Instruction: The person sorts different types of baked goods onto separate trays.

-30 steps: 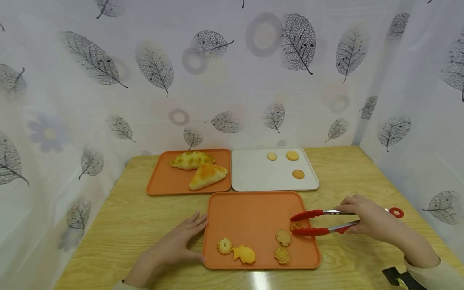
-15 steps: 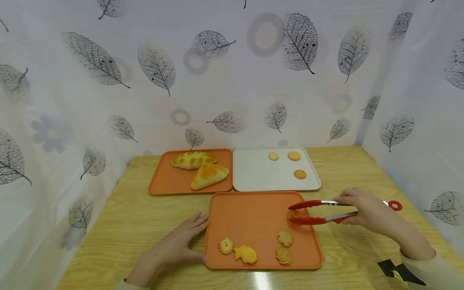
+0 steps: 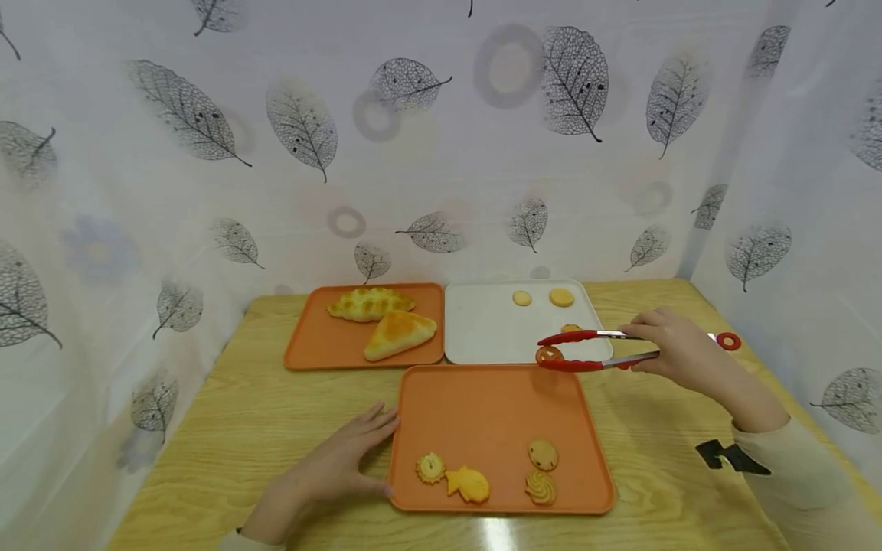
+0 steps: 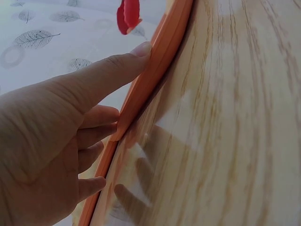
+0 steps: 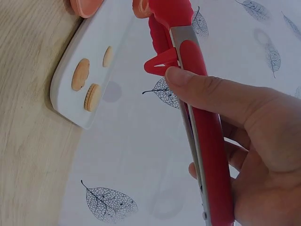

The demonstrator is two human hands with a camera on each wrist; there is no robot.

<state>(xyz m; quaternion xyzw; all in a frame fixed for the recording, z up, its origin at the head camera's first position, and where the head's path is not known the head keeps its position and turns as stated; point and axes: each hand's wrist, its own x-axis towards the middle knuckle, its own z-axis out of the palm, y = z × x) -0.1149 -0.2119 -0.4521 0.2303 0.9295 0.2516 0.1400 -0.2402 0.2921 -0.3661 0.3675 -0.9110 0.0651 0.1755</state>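
Note:
My right hand [image 3: 678, 352] grips red-tipped metal tongs [image 5: 207, 141], thumb on one arm and fingers round the other. Between the tong tips a ring-like cookie [image 3: 548, 355] is pinched, held above where the front orange tray [image 3: 475, 413] meets the white tray [image 3: 496, 329]. My left hand [image 3: 338, 463] has its fingers extended, touching the front tray's left edge, as the left wrist view also shows. On that tray lie a sun-shaped cookie [image 3: 430, 467], a fish-shaped cookie [image 3: 470, 484], a spotted round cookie [image 3: 543, 454] and a swirl cookie [image 3: 540, 487].
The white tray bears a small round cookie [image 3: 521, 298], a thicker round cookie [image 3: 561, 297] and another cookie [image 5: 80, 74], partly behind the tongs in the head view. A back-left orange tray [image 3: 313, 344] carries a braided bread [image 3: 372, 304] and a triangular bread [image 3: 400, 335]. Leaf-patterned curtains surround the table.
My right hand has moved away from me with the tongs, lifting the ring-like cookie from the front tray's right side to above its far edge. The left hand stays at the tray's edge.

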